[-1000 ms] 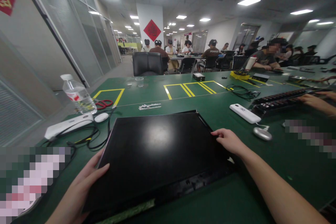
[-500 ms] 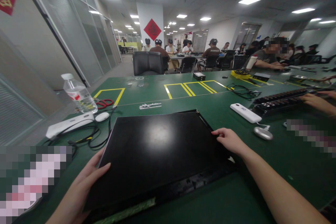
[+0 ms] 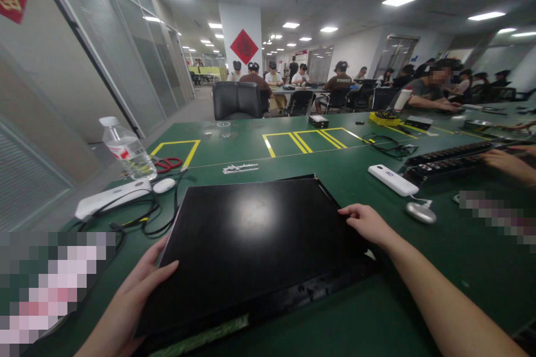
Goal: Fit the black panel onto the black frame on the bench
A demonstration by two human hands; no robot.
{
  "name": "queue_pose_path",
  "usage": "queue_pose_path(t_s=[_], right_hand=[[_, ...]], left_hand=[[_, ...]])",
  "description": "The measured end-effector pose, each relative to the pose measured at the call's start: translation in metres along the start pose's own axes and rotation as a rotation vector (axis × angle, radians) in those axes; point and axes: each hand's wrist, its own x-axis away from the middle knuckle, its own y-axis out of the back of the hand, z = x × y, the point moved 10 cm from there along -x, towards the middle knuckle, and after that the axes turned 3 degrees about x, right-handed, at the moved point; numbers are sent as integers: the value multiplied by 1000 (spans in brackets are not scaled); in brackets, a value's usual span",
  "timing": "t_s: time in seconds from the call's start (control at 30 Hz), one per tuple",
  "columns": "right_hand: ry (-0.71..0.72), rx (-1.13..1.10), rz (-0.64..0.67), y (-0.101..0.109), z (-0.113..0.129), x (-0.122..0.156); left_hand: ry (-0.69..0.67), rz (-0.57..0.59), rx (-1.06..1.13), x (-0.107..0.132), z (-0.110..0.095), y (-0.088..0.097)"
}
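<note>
A flat black display panel [image 3: 251,245] lies before me, slightly askew over a dark frame [image 3: 310,291] whose edge shows along the front and right. A green circuit strip [image 3: 205,336] is visible at the near edge. My left hand [image 3: 140,284] grips the panel's left edge, thumb on top and fingers beneath, partly hidden. At the right edge, my right hand [image 3: 363,224] pinches the side with thumb and index finger. Whether those right fingers hold the panel, the frame or both, I cannot tell. A bright ceiling reflection shows on the glossy surface.
On the green table [image 3: 419,279] a water bottle [image 3: 125,148], red scissors [image 3: 168,164], black cables [image 3: 146,217] and a white mouse [image 3: 163,186] stand left. A white power bank [image 3: 391,179] lies right, near a co-worker's hands [image 3: 505,163] on a black part. White scraps [image 3: 240,168] lie beyond the panel.
Almost nothing differs. The view has shifted very slightly, and both hands keep their places on the panel's edges.
</note>
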Motion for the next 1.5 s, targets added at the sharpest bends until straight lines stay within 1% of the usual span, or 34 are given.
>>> queue_pose_path(t_s=[0.1, 0.17, 0.3, 0.43, 0.53, 0.6, 0.67, 0.77, 0.93, 1.07, 1.2, 1.37, 1.5], right_hand=[[-4, -18, 8, 0, -1, 0], [-6, -27, 10, 0, 0, 0], [-5, -37, 10, 0, 1, 0], [-12, -29, 7, -1, -2, -1], [-17, -19, 1, -1, -3, 0], [-8, -13, -3, -1, -1, 0], [1, -8, -8, 0, 2, 2], [4, 5, -14, 2, 5, 3], [-19, 3, -8, 2, 7, 4], [-42, -18, 15, -1, 5, 4], [-36, -27, 22, -4, 1, 1], [-33, -51, 28, -6, -3, -1], [-37, -57, 35, -6, -1, 0]], left_hand=[[-13, 3, -14, -2, 0, 3], [-17, -11, -32, -6, 2, 8], [1, -6, -49, -11, 7, 15], [-49, -5, -109, -14, -4, 19], [-134, -13, -300, -16, -20, 22], [-221, -38, -471, -17, -33, 25], [-302, -42, -619, -18, -41, 25], [-370, -19, -764, -22, -42, 24], [-434, -47, -945, -31, -38, 35], [-468, -21, -969, -36, -37, 39], [-472, -9, -999, -39, -36, 42], [-512, -28, -1003, -40, -35, 45], [-499, -30, -1022, -43, -32, 49]])
